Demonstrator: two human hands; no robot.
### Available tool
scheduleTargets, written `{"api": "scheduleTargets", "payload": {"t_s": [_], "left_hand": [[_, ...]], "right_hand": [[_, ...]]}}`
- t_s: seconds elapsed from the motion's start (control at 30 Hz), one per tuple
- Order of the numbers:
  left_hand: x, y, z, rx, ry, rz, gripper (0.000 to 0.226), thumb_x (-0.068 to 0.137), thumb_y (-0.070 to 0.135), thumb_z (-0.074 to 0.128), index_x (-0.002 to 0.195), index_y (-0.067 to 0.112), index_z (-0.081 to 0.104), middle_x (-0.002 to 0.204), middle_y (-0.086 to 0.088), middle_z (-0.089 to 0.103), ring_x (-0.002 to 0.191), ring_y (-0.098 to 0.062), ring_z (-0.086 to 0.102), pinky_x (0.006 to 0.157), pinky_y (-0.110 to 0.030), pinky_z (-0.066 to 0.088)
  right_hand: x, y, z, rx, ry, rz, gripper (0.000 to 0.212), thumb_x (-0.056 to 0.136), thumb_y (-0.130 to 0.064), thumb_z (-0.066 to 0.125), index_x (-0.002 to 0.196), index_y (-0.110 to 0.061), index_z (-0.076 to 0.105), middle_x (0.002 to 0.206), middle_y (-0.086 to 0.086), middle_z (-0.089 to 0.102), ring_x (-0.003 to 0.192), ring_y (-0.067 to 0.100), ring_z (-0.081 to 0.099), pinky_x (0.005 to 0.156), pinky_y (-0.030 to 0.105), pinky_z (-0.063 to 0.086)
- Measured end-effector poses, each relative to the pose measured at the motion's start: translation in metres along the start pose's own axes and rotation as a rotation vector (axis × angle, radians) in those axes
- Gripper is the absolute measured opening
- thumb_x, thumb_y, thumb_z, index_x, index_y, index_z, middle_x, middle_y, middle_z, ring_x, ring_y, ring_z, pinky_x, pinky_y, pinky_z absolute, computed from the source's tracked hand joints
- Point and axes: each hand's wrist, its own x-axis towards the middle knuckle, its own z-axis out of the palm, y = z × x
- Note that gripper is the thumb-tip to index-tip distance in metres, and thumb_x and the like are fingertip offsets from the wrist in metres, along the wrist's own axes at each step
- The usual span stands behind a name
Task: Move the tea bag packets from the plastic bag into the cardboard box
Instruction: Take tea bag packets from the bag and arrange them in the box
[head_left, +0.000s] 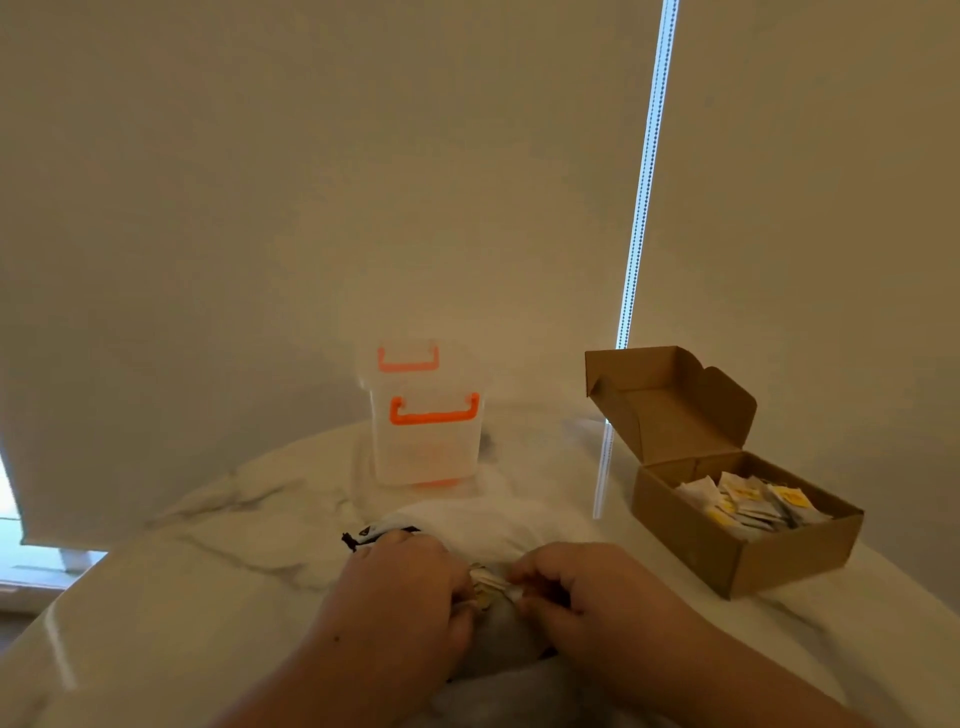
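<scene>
A white plastic bag (498, 519) lies crumpled on the table in front of me, with a dark printed edge at its left. My left hand (410, 587) and my right hand (576, 587) rest on the bag close together. Both pinch a small bunch of tea bag packets (488, 584) between them. An open brown cardboard box (691, 540) stands to the right with its lid up. Several white and yellow tea bag packets (753, 501) lie inside it.
A clear plastic container with orange handles (426, 441) stands at the back of the white marble table (156, 597), behind the bag. Roller blinds fill the background, with a bright gap at right. The table's round edge curves along the left.
</scene>
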Motion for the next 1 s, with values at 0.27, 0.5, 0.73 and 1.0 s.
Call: {"api": "scheduleTargets", "payload": {"t_s": [0.27, 0.5, 0.73, 1.0], "left_hand": [[-0.001, 0.000, -0.001, -0.295, 0.211, 0.034, 0.020, 0.081, 0.053, 0.047, 0.079, 0.036, 0.057, 0.078, 0.019, 0.059, 0.086, -0.002, 0.050, 0.077, -0.026, 0.046], [0.004, 0.004, -0.001, -0.316, 0.398, 0.231, 0.014, 0.076, 0.047, 0.064, 0.085, 0.038, 0.058, 0.069, 0.020, 0.058, 0.070, -0.002, 0.055, 0.060, -0.031, 0.052], [0.009, 0.002, 0.009, -0.271, 0.287, 0.214, 0.038, 0.076, 0.081, 0.047, 0.096, 0.052, 0.061, 0.081, 0.032, 0.057, 0.081, 0.010, 0.053, 0.069, -0.011, 0.043], [0.000, 0.005, -0.001, -0.349, 0.374, 0.128, 0.042, 0.066, 0.078, 0.055, 0.098, 0.050, 0.058, 0.084, 0.041, 0.051, 0.082, 0.012, 0.053, 0.065, -0.006, 0.040]], "right_hand": [[0.001, 0.004, 0.003, 0.201, 0.000, 0.134, 0.014, 0.092, -0.039, 0.061, 0.099, -0.039, 0.073, 0.093, -0.018, 0.067, 0.087, -0.006, 0.059, 0.072, 0.010, 0.048], [-0.003, -0.006, -0.002, 0.625, 0.075, 0.281, 0.013, 0.089, -0.033, 0.068, 0.093, -0.022, 0.073, 0.078, -0.001, 0.075, 0.069, 0.010, 0.070, 0.069, 0.026, 0.056], [-0.008, -0.002, -0.026, 0.751, 0.167, 0.238, 0.008, 0.089, -0.008, 0.068, 0.092, -0.015, 0.068, 0.071, 0.005, 0.068, 0.057, 0.014, 0.060, 0.056, 0.028, 0.052], [-0.012, 0.066, -0.082, 0.550, 0.660, 0.415, 0.014, 0.090, -0.015, 0.067, 0.083, -0.026, 0.071, 0.074, -0.002, 0.071, 0.063, 0.018, 0.067, 0.062, 0.037, 0.060]]}}
